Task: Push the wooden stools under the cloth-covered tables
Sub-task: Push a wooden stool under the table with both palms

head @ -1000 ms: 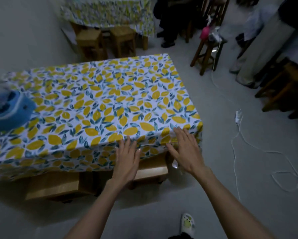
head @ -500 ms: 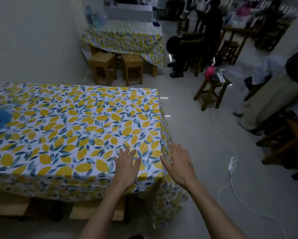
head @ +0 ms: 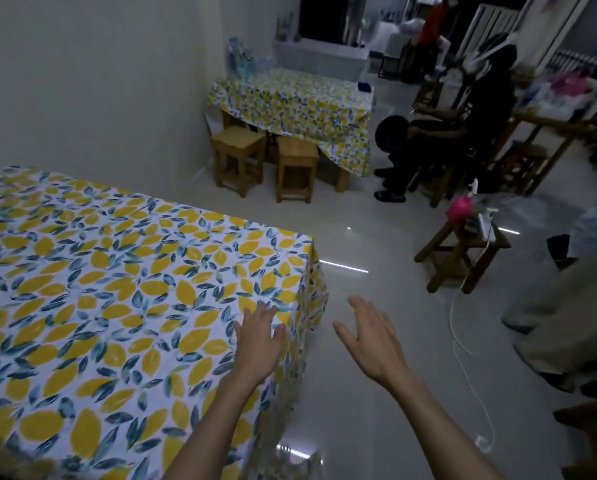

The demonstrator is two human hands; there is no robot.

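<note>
Both hands are spread flat and nothing is grasped: the left hand [head: 257, 344] is held above the near lemon-print cloth-covered desk [head: 124, 289], the right hand [head: 371, 336] over bare floor. Two square light wooden stools [head: 266, 164] are seen only half tucked beneath the far lemon-print cloth-covered desk [head: 300, 98], probably next.
</note>
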